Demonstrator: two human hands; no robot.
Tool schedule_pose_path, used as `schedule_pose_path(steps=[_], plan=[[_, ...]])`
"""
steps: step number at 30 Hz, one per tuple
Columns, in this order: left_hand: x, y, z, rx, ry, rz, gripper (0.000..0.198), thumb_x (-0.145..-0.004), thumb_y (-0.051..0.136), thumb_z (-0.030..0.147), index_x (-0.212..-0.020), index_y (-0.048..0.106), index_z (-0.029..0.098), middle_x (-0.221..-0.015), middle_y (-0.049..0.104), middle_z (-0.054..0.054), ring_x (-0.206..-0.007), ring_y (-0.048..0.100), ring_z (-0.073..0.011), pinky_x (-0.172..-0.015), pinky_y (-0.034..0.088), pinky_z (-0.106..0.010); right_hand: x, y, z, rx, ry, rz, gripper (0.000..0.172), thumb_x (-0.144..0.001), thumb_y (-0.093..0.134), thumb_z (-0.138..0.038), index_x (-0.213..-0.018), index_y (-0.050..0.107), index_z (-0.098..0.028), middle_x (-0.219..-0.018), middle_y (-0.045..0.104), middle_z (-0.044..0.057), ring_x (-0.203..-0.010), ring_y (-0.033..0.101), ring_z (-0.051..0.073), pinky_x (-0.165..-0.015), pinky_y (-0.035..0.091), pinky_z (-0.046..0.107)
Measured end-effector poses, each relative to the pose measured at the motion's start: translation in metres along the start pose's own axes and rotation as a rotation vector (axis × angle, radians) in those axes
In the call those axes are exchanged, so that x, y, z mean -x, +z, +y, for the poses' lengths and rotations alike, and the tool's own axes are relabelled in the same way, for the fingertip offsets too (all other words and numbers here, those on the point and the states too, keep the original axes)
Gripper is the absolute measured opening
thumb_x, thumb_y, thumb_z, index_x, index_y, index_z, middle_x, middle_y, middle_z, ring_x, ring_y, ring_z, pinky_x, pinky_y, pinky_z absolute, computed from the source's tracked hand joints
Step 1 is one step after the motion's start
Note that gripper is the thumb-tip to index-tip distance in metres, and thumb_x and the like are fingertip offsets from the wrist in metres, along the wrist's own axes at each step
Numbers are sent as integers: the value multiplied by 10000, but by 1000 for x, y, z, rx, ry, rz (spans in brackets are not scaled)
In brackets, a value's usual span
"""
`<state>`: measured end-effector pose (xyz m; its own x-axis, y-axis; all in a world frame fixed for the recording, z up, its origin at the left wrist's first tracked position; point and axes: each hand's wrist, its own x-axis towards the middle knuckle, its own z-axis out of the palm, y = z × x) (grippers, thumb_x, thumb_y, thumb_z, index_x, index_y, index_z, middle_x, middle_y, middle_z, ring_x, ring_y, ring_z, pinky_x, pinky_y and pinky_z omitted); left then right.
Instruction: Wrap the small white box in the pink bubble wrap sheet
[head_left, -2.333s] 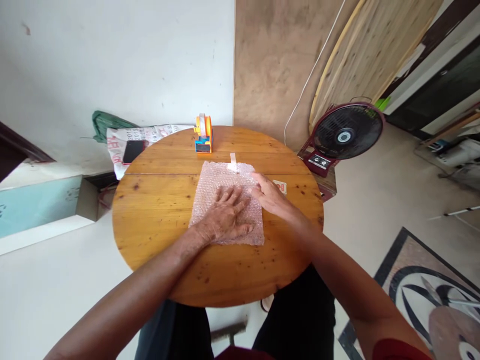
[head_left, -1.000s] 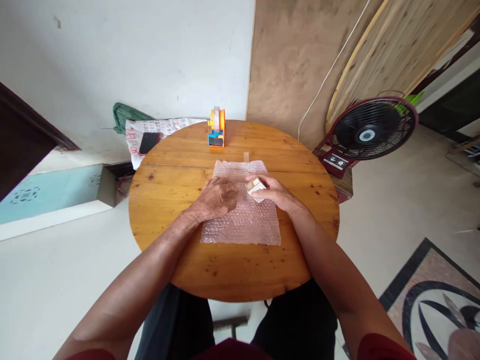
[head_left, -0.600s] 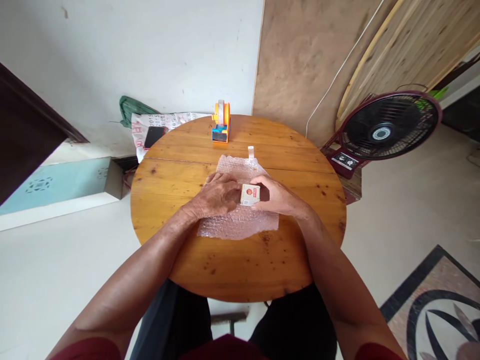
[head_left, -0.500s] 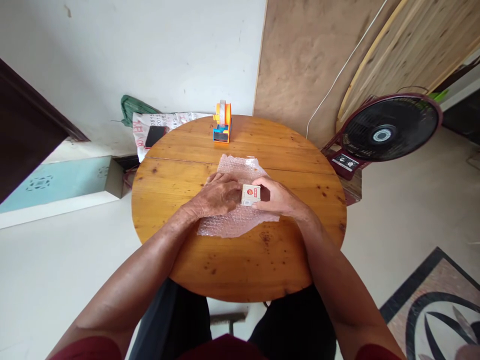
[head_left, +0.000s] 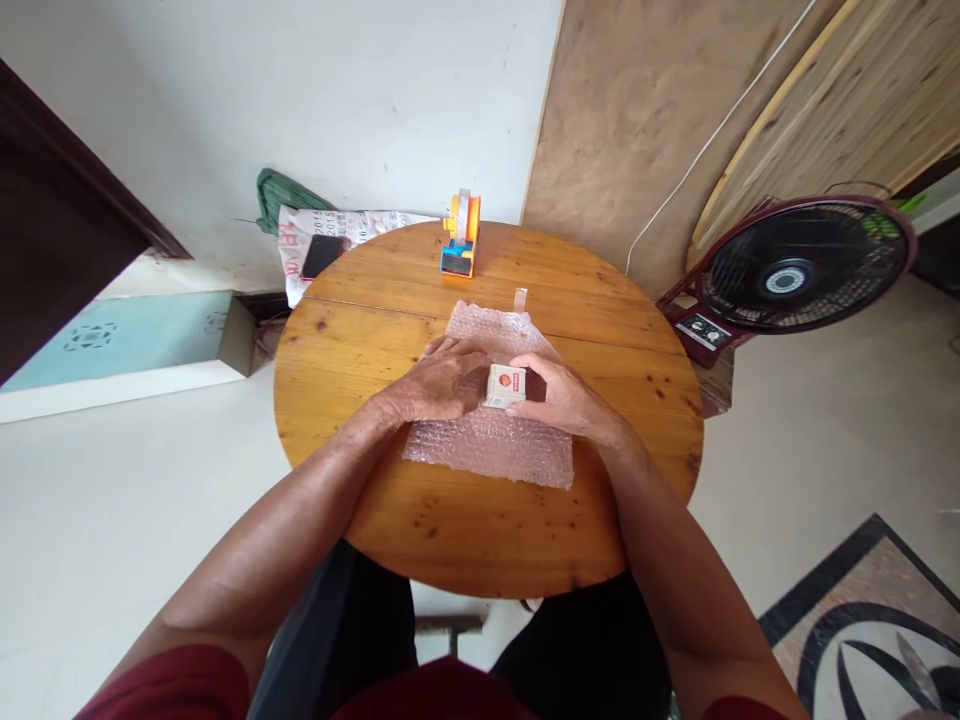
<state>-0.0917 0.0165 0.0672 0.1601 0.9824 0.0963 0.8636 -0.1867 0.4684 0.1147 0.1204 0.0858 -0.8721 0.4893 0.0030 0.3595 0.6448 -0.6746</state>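
A small white cardboard box with a red logo lies over a sheet of bubble wrap. My right hand grips the box from its right side, thumb at the near edge and fingers at the far edge. Flat on the wrap, just left of the box, rests my left hand, its fingers stretched out and holding nothing. Whether its fingertips touch the box I cannot tell. A short strip of tape sticks up at the far edge of the wrap.
On the round wooden table, an orange and blue tape dispenser stands at the far edge. A dark phone lies at the far left, near a printed white sack. To the right is a large fan.
The near right part of the bubble wrap has spread out flatter toward me. The tape strip at its far edge now stands out beyond it. Both hands stay around the box.
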Motion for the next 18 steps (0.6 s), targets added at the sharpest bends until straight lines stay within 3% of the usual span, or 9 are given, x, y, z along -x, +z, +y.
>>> schedule_pose_path(steps=[12, 18], plan=[[-1, 0, 2, 23, 3, 15, 500, -688, 571, 164, -1182, 594, 239, -1264, 575, -50, -1194, 476, -283, -1071, 310, -464, 0, 4, 1, 116, -3, 87, 400, -724, 680, -292, -1110, 587, -245, -1039, 653, 34, -909, 585, 227, -783, 419, 337], [-1, 0, 0, 1, 1, 11, 481, -684, 580, 184, -1162, 596, 237, -1261, 576, -54, -1201, 473, -289, -1070, 315, -463, 0, 4, 4, 66, -27, 57, 366, -725, 698, -303, -1074, 598, -256, -1022, 657, 19, -907, 588, 216, -787, 428, 329]])
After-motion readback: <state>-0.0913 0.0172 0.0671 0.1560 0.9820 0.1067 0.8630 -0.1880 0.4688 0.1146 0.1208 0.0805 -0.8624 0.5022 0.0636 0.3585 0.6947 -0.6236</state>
